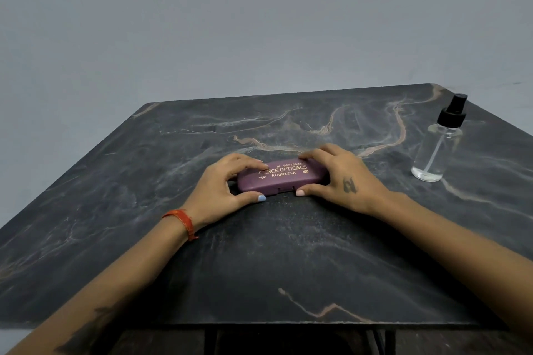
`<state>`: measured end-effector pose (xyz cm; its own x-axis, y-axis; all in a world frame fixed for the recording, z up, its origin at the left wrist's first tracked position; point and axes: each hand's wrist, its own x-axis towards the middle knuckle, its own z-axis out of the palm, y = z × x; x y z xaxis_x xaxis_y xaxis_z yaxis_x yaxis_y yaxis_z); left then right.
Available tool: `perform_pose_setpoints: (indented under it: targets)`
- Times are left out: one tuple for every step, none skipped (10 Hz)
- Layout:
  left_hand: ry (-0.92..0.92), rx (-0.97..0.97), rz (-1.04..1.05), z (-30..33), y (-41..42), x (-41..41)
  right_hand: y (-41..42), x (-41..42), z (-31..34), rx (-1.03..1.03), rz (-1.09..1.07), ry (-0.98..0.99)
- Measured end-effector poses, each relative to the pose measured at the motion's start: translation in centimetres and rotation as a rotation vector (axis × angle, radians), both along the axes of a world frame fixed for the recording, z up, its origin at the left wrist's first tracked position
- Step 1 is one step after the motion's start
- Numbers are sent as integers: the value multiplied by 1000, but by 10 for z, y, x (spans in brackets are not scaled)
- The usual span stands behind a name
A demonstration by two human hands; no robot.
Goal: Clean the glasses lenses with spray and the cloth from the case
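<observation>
Risk, case sliding: the purple glasses case (282, 175) lies flat and closed on the dark marble-patterned worktop (173, 268); if the thumbs pry at the front seam without the fingers pinning the lid's ends, the case could skate away from the person instead of opening.
Risk, contents spilling: the glasses and cloth are presumably inside and out of sight; a lid that snaps up suddenly could tip them onto the worktop.
Risk, bottle: the clear spray bottle (438, 144) stands upright well apart to the right, near the worktop's edge; a careless reach with the right arm could knock it over or off.
Left grip: the left hand (219, 187) curls round the case's left end, fingers on the lid, thumb at the front edge.
Right grip: the right hand (343, 176) holds the right end the same way, fingers on top, thumb low at the front.
Case relative to grips: held between both hands, resting on the worktop, printed lid facing up, front seam toward the person.
Step judged: opening not yet begun.
</observation>
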<state>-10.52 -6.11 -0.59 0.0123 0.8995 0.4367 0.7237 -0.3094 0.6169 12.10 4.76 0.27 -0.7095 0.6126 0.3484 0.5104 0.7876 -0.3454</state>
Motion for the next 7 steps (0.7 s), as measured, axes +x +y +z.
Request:
perform_pose_setpoints:
  targets:
    - [22, -30, -43, 2, 15, 13, 7, 20, 1, -14, -42, -6]
    - [40, -28, -65, 2, 27, 26, 10, 39, 3, -45, -60, 2]
    - [16, -53, -64, 0, 35, 37, 10, 53, 7, -87, -83, 6]
    - [-13, -103, -52, 3, 39, 49, 7, 61, 13, -141, -124, 1]
    - [-24, -161, -28, 9, 38, 59, 2, 63, 17, -187, -160, -26]
    - [-12, -232, 6, 23, 32, 63, -4, 59, 26, -217, -193, -65]
    - [-6, -313, 72, 34, 23, 69, -9, 55, 36, -283, -219, -174]
